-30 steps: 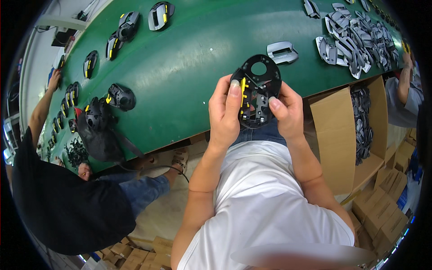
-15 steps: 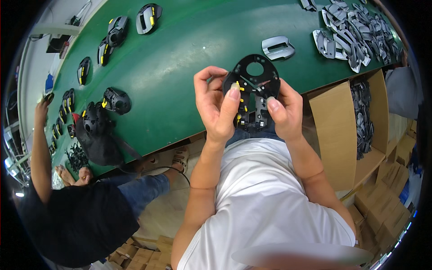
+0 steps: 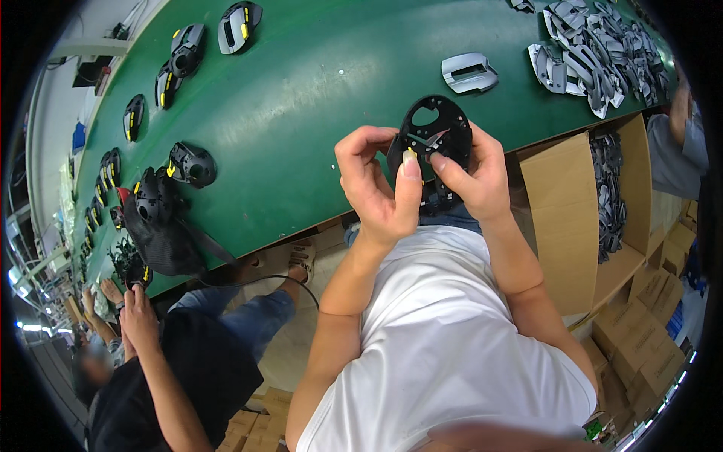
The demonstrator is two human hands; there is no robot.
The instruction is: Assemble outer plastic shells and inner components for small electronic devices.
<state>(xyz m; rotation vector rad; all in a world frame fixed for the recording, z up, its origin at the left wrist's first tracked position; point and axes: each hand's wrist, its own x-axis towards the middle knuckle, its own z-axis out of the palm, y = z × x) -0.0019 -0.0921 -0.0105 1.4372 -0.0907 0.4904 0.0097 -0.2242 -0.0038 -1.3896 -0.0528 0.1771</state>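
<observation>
Above the table's near edge, my left hand and my right hand hold a black plastic shell between them. It looks like part of a computer mouse, with a rounded end, a large round hole and white and yellow bits inside. My left thumb presses beside a small yellow piece, its fingers curled behind the shell's left side. My right thumb reaches into the middle of the shell, while the right fingers are hidden behind it. Beyond the hands, a grey frame-shaped cover lies on the green table.
A heap of grey covers lies at the far right. Below it stands an open cardboard box holding dark parts. Black-and-yellow mouse bodies and a dark bag lie at left, where a co-worker in black handles parts.
The shell has tilted, and my right thumb has moved inward and up toward my left thumb. At left, the co-worker's outstretched arm has come back to the table's near edge.
</observation>
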